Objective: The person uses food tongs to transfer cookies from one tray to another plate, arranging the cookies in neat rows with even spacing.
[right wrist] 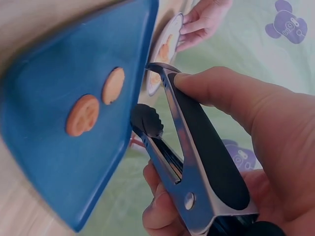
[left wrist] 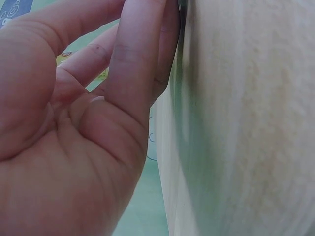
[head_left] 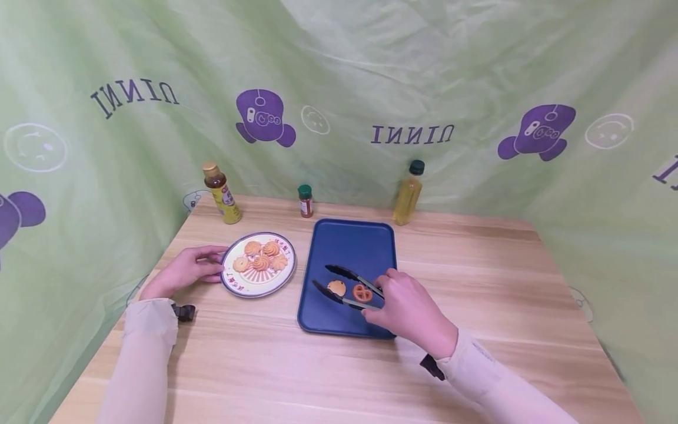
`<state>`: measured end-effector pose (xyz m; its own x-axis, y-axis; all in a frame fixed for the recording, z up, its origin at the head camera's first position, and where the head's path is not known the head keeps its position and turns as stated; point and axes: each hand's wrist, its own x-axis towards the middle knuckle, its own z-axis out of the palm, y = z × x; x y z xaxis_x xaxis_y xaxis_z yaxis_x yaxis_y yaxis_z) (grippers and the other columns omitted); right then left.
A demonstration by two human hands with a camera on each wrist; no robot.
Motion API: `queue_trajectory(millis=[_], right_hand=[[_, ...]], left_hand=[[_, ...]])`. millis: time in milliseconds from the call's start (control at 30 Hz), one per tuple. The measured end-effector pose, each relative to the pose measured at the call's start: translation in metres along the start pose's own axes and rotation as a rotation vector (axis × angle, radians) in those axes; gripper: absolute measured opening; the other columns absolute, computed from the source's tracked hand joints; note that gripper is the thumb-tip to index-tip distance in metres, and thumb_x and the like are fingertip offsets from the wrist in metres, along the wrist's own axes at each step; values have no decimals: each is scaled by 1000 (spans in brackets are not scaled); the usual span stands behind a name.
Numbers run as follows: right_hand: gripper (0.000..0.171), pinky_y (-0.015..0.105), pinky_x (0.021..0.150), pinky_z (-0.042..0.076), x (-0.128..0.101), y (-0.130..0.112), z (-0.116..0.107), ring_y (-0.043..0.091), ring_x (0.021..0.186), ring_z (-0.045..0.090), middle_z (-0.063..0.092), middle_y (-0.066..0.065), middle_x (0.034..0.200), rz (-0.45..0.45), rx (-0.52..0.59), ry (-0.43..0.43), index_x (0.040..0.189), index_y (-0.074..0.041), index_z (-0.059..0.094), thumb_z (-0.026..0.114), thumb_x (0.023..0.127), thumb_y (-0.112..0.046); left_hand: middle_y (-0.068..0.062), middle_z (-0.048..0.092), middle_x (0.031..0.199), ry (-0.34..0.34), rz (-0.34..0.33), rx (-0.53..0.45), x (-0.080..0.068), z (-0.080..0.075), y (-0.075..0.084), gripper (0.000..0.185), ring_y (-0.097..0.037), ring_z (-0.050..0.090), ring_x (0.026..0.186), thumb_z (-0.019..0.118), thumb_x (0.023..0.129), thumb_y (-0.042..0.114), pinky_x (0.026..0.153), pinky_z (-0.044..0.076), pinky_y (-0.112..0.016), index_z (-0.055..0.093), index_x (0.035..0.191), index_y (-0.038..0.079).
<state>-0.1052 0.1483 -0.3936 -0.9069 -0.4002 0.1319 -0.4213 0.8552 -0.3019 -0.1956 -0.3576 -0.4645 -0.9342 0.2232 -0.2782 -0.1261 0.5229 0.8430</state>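
My right hand (head_left: 405, 303) grips black-tipped metal tongs (head_left: 346, 285) over the blue tray (head_left: 349, 241); the tongs' arms are spread apart. Two biscuits lie on the tray between the arms: a round one (head_left: 336, 288) and a pretzel-shaped one (head_left: 361, 292). In the right wrist view my right hand (right wrist: 246, 123) wraps the tongs (right wrist: 192, 147), with both biscuits (right wrist: 98, 101) on the tray (right wrist: 59, 162). My left hand (head_left: 185, 271) touches the left rim of a white plate (head_left: 235, 285) that holds several swirl cookies (head_left: 262, 256). In the left wrist view my left hand (left wrist: 93, 113) lies against the plate's rim.
At the back of the wooden table (head_left: 477, 282) stand a tea bottle (head_left: 222, 193), a small spice jar (head_left: 305, 201) and a bottle of yellow oil (head_left: 408, 193). Green printed cloth (head_left: 424, 76) encloses the table on three sides.
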Motion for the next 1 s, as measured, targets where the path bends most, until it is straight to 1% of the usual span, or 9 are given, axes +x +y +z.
queue_trajectory(millis=[100, 167, 367, 433, 533, 833, 1000], right_hand=[[51, 35, 66, 62, -6, 3, -1, 19, 76, 62, 73, 11, 95, 14, -4, -20, 109, 5, 82, 100, 80, -33], [52, 34, 65, 61, -10, 5, -2, 18, 76, 61, 73, 12, 96, 29, -4, -31, 109, 5, 81, 100, 79, -33], [44, 30, 56, 47, -17, 11, -3, 17, 68, 51, 62, 4, 84, 53, -20, -44, 98, 1, 78, 99, 78, -33], [43, 29, 55, 45, -18, 13, -3, 17, 67, 50, 59, 3, 81, 49, -27, -45, 96, 0, 77, 100, 78, -32], [44, 29, 55, 46, -20, 15, -4, 16, 67, 49, 59, 3, 82, 38, -36, -45, 97, 0, 78, 101, 78, -33], [48, 32, 59, 56, -20, 19, -5, 15, 69, 54, 66, 5, 86, 14, -55, -44, 103, 1, 81, 101, 77, -33], [48, 32, 60, 57, -18, 20, -5, 15, 70, 56, 68, 6, 88, 12, -56, -56, 104, 2, 82, 101, 78, -33]], left_hand=[[-35, 57, 146, 1, 6, -9, -1, -2, -1, 66, -11, 77, 106, 70, 110, 6, 94, 73, -31, 41, 167, -9], [-34, 57, 147, 1, 6, -11, -1, -2, -1, 66, -11, 76, 107, 70, 110, 6, 94, 73, -31, 42, 167, -8], [-36, 56, 150, -6, 3, -30, 0, -2, -2, 66, -13, 77, 109, 69, 110, 4, 96, 73, -31, 40, 168, -8], [-37, 56, 150, -7, 3, -26, 0, -2, -2, 66, -14, 77, 109, 69, 110, 4, 96, 73, -32, 39, 168, -9], [-36, 56, 150, -2, 1, -17, -1, -2, -1, 66, -14, 77, 110, 69, 110, 5, 95, 73, -31, 40, 168, -8], [-36, 56, 150, 0, -9, -22, -1, -1, 0, 66, -13, 78, 107, 68, 110, 5, 95, 73, -31, 40, 168, -9], [-36, 56, 148, 10, -14, -21, -2, 0, 1, 65, -13, 78, 104, 68, 110, 5, 94, 73, -31, 40, 168, -8]])
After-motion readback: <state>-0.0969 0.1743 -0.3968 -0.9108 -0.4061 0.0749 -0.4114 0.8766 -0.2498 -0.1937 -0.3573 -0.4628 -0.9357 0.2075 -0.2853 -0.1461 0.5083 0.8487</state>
